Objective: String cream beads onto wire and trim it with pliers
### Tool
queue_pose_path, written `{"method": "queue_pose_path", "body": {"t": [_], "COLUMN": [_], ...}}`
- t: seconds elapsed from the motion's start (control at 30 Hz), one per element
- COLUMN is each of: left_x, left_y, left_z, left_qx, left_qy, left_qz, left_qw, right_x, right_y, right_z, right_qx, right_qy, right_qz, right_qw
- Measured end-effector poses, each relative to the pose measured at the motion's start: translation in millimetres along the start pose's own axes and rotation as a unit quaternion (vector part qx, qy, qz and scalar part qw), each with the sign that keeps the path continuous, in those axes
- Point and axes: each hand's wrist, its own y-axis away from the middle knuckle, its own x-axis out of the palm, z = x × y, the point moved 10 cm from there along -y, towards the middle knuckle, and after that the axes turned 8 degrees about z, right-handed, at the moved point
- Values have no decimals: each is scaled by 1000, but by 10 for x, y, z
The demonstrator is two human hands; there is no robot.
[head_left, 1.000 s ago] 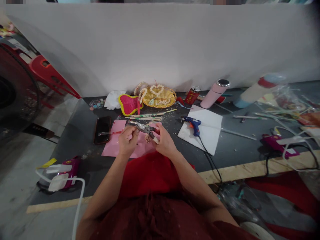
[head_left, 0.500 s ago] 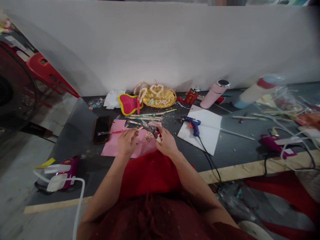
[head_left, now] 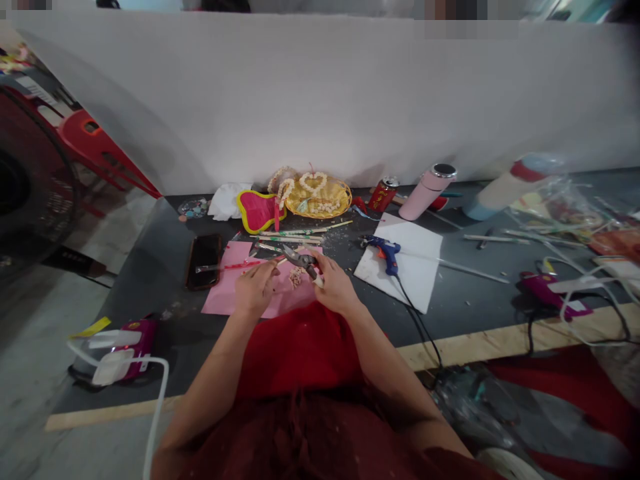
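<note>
Gripped shears (head_left: 301, 260) in the right hand (head_left: 334, 285) and pinched a slim stick (head_left: 281, 259) beside them in the left hand (head_left: 256, 287), above pink paper (head_left: 218, 297); already had short pieces (head_left: 295, 278) heaped there, with longer sticks (head_left: 293, 238) seemingly left whole farther back on the surface (head_left: 170, 303).

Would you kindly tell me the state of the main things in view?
Shears: held in the right hand; how far open is unclear.
Thin stick: held in the left hand.
Glue gun: lying on the white board, cord attached.
Phone: lying flat, dark.
Basket: holding pale beaded pieces.
Drink can: upright; opened or not, unclear.
Pink flask: upright.
Fan: running or not, unclear.
</note>
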Motion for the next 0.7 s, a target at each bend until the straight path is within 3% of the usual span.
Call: {"method": "queue_pose_path", "body": {"t": [0.27,0.57,0.7], "left_x": [76,-68,-8], "left_y": [-16,4,19], "left_z": [44,7,40], "left_qx": [-7,-26,-15], "left_qy": [5,-37,-16], "left_qz": [57,-14,-9], "left_qw": [998,999,1000], "right_x": [-27,31,3], "right_y": [4,36,15], "right_z": [-12,-9,-17], "right_qx": [2,21,21], "right_qy": [7,6,14], "right_qz": [0,1,-13], "right_qw": [1000,1000,1000]}}
